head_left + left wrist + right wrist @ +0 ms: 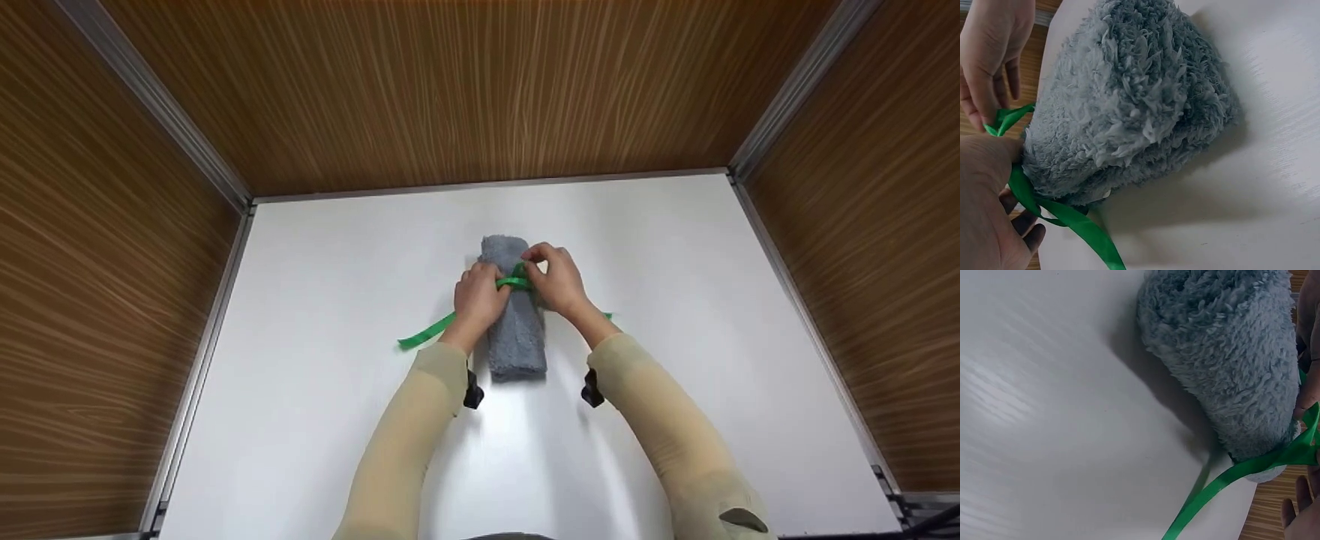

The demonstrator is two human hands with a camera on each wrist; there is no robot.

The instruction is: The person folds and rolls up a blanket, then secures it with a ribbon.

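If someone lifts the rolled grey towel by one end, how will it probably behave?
The rolled grey towel looks plush and soft, so it would probably sag rather than stay stiff. It likely weighs little for its bulk. The green ribbon around its middle may keep it from unrolling.

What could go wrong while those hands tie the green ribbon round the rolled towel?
The ribbon sits on thick, fluffy pile, so it might slide along the grey towel roll if pulled unevenly. The left hand and right hand pinch only short stretches at the crossing; a slip could loosen it and let the roll open.

Bright even overhead light, soft glare on the white table (wrist views too), edges bowed, sharp focus
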